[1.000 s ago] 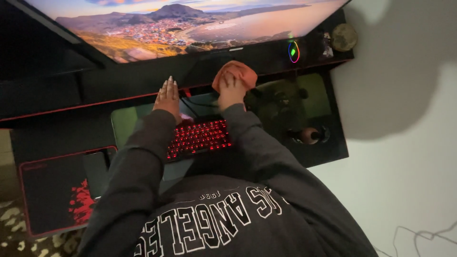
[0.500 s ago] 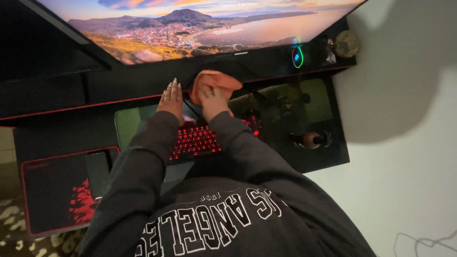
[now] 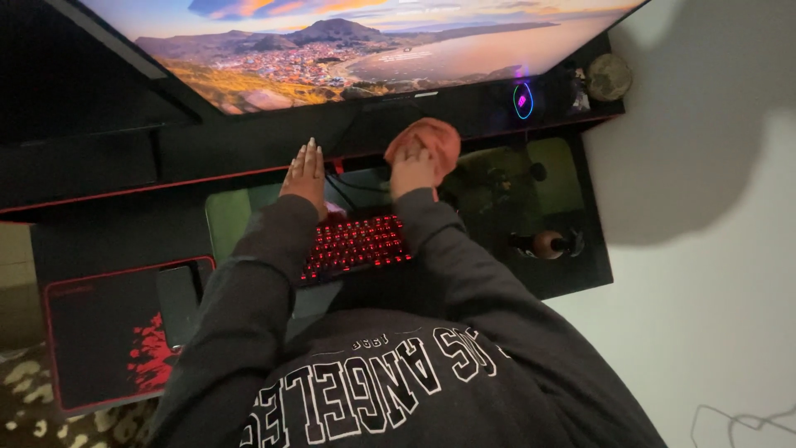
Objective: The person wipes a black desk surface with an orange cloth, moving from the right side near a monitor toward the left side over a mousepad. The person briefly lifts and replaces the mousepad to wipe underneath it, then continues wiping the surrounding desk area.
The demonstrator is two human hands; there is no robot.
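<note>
My right hand (image 3: pixel 412 168) presses an orange cloth (image 3: pixel 433 138) onto the black desk (image 3: pixel 249 153), just behind the red-lit keyboard (image 3: pixel 358 245) and below the big monitor (image 3: pixel 365 41). My left hand (image 3: pixel 305 172) lies flat, fingers together, on the desk edge to the left of the cloth. Both forearms in dark grey sleeves reach over the keyboard, which sits on a green desk mat (image 3: pixel 228 224).
A black and red mouse pad (image 3: pixel 99 348) with a dark phone (image 3: pixel 178 303) on it lies at the left. A glowing ring light (image 3: pixel 523 100) and a round object (image 3: pixel 609 77) sit at the desk's back right. A small knob-like item (image 3: pixel 548 244) stands near the right edge.
My right hand slid the orange cloth left along the desk, then back to the right. My left hand stayed flat in place.
</note>
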